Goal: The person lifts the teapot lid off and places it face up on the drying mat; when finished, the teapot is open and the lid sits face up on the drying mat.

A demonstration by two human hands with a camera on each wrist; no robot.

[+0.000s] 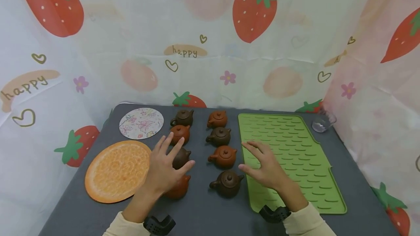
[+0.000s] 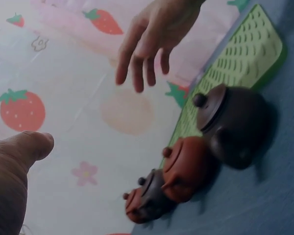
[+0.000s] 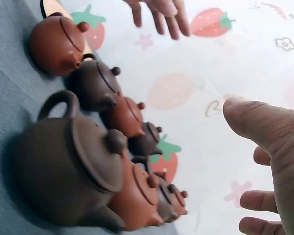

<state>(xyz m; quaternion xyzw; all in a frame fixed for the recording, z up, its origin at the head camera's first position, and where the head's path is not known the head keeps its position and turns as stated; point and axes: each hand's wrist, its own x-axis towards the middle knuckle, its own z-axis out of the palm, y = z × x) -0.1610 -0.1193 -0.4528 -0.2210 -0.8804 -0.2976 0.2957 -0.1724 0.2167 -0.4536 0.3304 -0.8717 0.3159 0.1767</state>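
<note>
The left grip (image 1: 164,173) hovers empty, its fingers fanned out and thumb apart; the right grip (image 1: 266,165) is also empty, its fingers extended and slightly bent, above the left edge of a green mat (image 1: 285,130); in the wrist views both stand clear of the teapots. In the head view, a dark brown teapot (image 1: 181,158) shows between the left grip's index finger and thumb, partly hidden; a reddish teapot (image 1: 181,189) lies nearer the person, below that thumb; a second reddish teapot (image 1: 181,134) sits just past the left fingertips, with a second dark teapot (image 1: 184,118) beyond it. Between the two grips runs another column: a third dark teapot (image 1: 228,184) just left of and nearer than the right thumb, a third reddish teapot (image 1: 224,156) left of the right fingers, then a fourth dark teapot (image 1: 220,136) and a fourth reddish teapot (image 1: 217,119) farther off; left of the left grip, an orange round mat (image 1: 115,170) lies on the grey surface (image 1: 203,216).
</note>
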